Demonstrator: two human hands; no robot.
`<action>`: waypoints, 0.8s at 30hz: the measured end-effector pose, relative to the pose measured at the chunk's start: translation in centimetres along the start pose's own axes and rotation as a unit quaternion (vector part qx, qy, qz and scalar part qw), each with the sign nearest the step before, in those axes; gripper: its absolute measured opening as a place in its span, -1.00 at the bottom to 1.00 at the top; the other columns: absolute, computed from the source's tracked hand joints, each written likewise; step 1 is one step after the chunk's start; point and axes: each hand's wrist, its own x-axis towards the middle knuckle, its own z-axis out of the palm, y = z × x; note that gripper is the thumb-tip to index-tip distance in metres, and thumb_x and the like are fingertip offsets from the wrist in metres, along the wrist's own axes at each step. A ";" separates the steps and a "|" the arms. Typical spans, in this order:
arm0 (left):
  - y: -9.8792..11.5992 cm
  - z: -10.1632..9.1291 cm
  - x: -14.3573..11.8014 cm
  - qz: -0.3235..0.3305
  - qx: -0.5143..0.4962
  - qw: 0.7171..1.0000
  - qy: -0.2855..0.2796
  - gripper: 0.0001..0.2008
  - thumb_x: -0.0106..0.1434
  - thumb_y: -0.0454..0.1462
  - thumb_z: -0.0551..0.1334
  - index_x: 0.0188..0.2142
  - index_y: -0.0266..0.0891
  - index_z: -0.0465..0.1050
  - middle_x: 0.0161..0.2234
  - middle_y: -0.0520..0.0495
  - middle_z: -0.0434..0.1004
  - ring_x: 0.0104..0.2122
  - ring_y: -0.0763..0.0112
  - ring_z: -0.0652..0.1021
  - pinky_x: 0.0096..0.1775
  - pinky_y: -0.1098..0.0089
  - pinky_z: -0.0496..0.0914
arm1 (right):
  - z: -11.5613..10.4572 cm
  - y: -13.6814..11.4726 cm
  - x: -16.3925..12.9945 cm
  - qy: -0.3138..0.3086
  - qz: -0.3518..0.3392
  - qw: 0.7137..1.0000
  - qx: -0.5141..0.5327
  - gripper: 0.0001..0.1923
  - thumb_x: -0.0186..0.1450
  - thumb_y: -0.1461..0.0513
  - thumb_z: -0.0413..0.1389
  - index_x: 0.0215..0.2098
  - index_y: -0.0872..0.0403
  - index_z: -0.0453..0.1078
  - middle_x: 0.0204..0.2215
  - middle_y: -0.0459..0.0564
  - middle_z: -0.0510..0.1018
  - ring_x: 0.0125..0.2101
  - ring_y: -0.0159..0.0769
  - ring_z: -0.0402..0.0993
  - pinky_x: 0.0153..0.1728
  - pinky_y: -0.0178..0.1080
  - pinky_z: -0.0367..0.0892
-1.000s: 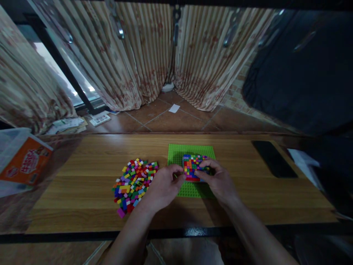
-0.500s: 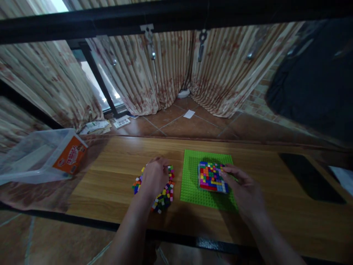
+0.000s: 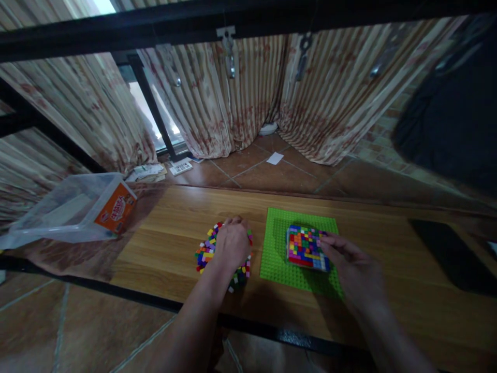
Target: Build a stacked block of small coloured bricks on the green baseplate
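My left hand (image 3: pixel 233 242) is over a loose pile of small coloured building bricks (image 3: pixel 204 255), its fingers curled down and mostly hidden behind the back of the hand; whatever they hold cannot be seen. On a green studded baseplate (image 3: pixel 272 264) sits a squarish block of multicoloured building bricks (image 3: pixel 305 246), its top a patchwork of red, blue, yellow, orange and green. At the right edge of that block is my right hand (image 3: pixel 355 264), thumb and index finger closed on its upper right corner. Whether a separate small brick is between those fingertips is unclear.
A clear plastic bin (image 3: pixel 77 202) with an orange label stands to the left. Toward the right of the wooden table (image 3: pixel 163 223) lies a dark flat object (image 3: pixel 454 254). A black bar (image 3: pixel 256 20) with hanging metal clips crosses above. Papers lie on the tiled floor beyond.
The whole view has shifted, so the table things appear further right. My left hand has moved slightly over the brick pile, uncovering its left part. My right hand stays at the brick block.
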 end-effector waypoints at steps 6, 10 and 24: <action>-0.3 -0.3 -0.1 0.009 -0.094 0.994 0.051 -0.69 0.21 -0.46 0.06 -0.17 -0.30 0.52 -0.19 -0.22 0.56 -0.13 0.17 0.54 -0.01 0.22 0.39 | -0.6 -0.1 0.1 0.038 -0.136 0.981 -0.132 -0.75 0.15 0.03 0.24 -0.35 0.03 0.55 -0.06 0.08 0.55 -0.06 -0.06 0.50 0.05 0.12 0.33; 0.6 -0.9 -0.7 0.017 -0.364 0.931 0.034 -0.74 0.27 -0.35 0.09 -0.13 -0.28 0.52 -0.18 -0.15 0.58 -0.18 0.27 0.56 -0.09 0.29 0.44 | -0.1 -1.1 -1.0 0.034 -0.286 0.938 -0.191 -0.81 0.29 0.10 0.14 -0.27 0.00 0.54 -0.09 0.04 0.56 -0.05 -0.14 0.48 0.02 0.01 0.37; 7.7 -1.6 -1.6 0.052 -0.639 0.759 -0.115 -0.78 0.28 -0.22 0.19 -0.24 -0.29 0.59 -0.36 -0.05 0.62 -0.39 0.46 0.56 -0.26 0.44 0.47 | -0.4 -2.7 -2.3 -0.133 -0.341 0.902 -0.227 -0.78 0.39 0.23 0.06 -0.05 -0.06 0.48 -0.17 -0.01 0.60 -0.11 -0.24 0.50 -0.04 -0.11 0.40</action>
